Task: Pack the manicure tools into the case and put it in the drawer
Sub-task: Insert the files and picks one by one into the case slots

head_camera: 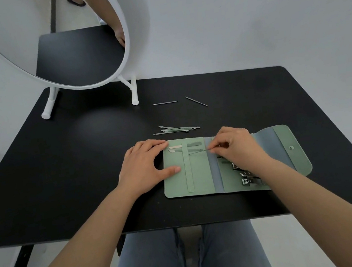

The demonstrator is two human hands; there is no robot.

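A green manicure case (199, 175) lies unfolded on the black table (64, 184). My left hand (145, 165) presses flat on its left edge, fingers straight. My right hand (236, 147) pinches a thin metal tool (197, 151) whose tip sits at the vertical elastic strap (188, 168). One tool (175, 147) is tucked under the strap near the top. Nail clippers (247, 178) sit in the case's right half, partly hidden by my right wrist. A pile of several loose thin tools (176, 129) lies just behind the case, and two more thin tools (165, 103) (196, 101) lie further back.
A round white-framed mirror (79, 44) on white legs stands at the table's back left. The case's flap with a snap button (291, 147) extends to the right. My legs in jeans show below the table's front edge. No drawer is in view.
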